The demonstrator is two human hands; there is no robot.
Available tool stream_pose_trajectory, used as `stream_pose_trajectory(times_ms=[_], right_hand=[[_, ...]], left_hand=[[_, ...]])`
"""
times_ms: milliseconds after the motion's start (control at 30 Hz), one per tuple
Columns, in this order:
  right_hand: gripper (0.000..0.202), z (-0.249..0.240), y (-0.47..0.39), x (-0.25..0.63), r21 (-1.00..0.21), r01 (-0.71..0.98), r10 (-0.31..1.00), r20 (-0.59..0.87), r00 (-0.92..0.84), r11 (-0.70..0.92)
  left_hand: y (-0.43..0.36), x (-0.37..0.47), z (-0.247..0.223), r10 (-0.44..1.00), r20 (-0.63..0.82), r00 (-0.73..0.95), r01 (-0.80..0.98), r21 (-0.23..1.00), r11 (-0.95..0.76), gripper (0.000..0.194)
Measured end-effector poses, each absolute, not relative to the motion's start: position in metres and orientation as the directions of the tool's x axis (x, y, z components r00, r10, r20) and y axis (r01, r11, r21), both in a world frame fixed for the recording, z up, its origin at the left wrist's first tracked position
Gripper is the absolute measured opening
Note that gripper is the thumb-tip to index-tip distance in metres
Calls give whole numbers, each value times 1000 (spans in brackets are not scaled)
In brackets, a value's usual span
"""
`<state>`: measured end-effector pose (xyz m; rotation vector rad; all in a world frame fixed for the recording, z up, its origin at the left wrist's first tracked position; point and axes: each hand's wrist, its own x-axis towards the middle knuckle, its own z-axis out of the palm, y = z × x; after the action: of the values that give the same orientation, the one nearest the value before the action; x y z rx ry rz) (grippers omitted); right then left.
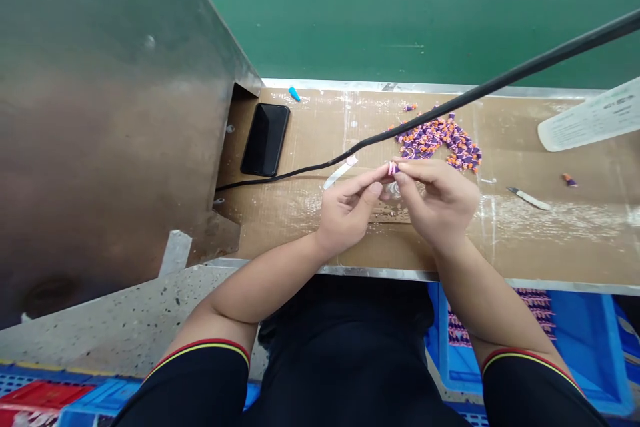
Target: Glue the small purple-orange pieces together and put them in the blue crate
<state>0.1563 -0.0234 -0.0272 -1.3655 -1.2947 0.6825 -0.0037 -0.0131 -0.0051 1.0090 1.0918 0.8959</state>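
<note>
Over the middle of the bench my left hand (347,210) and my right hand (437,200) meet at the fingertips. Pinched between them is a small purple piece with pink-white parts (393,168), mostly covered by the fingers. Right thumb and forefinger close on its purple end, while the left fingertips press at its pale side. Just beyond the right hand lies a heap of small purple and orange pieces (425,139). To the right, a slim knife-like tool (530,199) with a pale handle rests on the bench, and one loose purple and orange piece (569,180) is farther right.
A black cable (370,141) crosses above the bench. At left, a black phone (265,140) lies beside a metal housing (115,113). A white strip (340,172), a blue cap-like piece (294,94) and a translucent container (593,117) are about. Below right stands a blue bin (585,347).
</note>
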Motion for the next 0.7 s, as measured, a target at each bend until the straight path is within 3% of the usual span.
stream_pose_trajectory(times_ms=[133, 267, 400, 500, 600, 700], right_hand=[[18, -41, -29, 201, -978, 208, 951, 72, 302, 8], [12, -45, -59, 259, -899, 405, 974, -87, 208, -167], [10, -50, -95, 289, -742, 669, 994, -101, -33, -53], [15, -61, -114, 288, -621, 782, 992, -48, -113, 59], [18, -74, -129, 282, -619, 785, 1000, -10, -12, 3], [51, -84, -142, 278, -720, 655, 956, -39, 292, -230]], left_hand=[[-7, -8, -11, 916, -331, 225, -84, 930, 357, 38], [-4, -11, -13, 931, -304, 201, -35, 948, 317, 33], [-5, -8, -14, 943, -261, 207, -70, 957, 281, 28], [-6, -5, -16, 947, -244, 207, -78, 961, 264, 29], [-5, -5, -18, 951, -241, 193, -58, 965, 256, 35], [-2, -5, -20, 951, -258, 168, -27, 963, 266, 40]])
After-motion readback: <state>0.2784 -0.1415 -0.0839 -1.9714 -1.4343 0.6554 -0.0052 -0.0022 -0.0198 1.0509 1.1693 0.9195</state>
